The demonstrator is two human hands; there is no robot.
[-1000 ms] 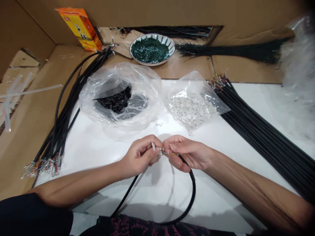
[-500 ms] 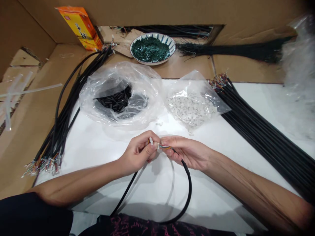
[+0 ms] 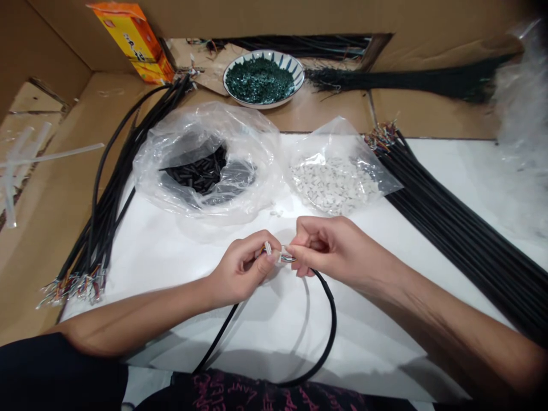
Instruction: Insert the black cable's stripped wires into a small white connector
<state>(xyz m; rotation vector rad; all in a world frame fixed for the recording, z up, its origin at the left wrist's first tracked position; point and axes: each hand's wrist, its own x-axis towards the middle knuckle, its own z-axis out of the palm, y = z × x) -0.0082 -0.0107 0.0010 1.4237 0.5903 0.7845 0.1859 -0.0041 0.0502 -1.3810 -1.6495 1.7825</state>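
Note:
Pinched between the thumb and fingers of my left hand (image 3: 242, 268) is a small white connector (image 3: 268, 248), its pin side showing. A second white connector piece (image 3: 279, 257) sits just past the thumb tip. Thin coloured wires (image 3: 288, 258) run from it to my right hand (image 3: 336, 248), whose thumb and fingers are closed on them. A black cable (image 3: 333, 319) leaves the right hand, loops down toward my lap and comes back up under the left hand. The exact contact of the wires with the connector is too small to tell.
Behind my hands lie a plastic bag (image 3: 148, 154) of black sleeves and a clear bag (image 3: 338, 137) of white connectors. Bundles of black cables lie left (image 3: 113, 171) and right (image 3: 449, 228). At the back are a bowl (image 3: 295, 65) of dark green bits and an orange box (image 3: 137, 45).
My right hand has turned and risen slightly, its fingers now curled and pinching the wires closer to the connector. My left hand holds nearly the same place.

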